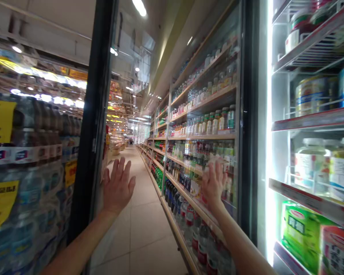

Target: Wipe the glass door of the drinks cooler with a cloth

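Observation:
A glass cooler door (99, 99) with a black frame stands swung open in front of me. My left hand (119, 185) lies flat against the pane near its left side, fingers spread and holding nothing. Further right on the same glass, my right hand (214, 183) presses a pale crumpled cloth (219, 159) with its fingers. Motion blurs that hand and the cloth, and the palm side of both hands is hidden.
To the right, lit cooler shelves (309, 122) hold bottles, cans and a green carton pack (299, 225). Stacked water bottles (27, 194) with yellow price signs stand at the left. Through the glass, a tiled aisle (145, 225) runs beside long drink shelves (199, 135).

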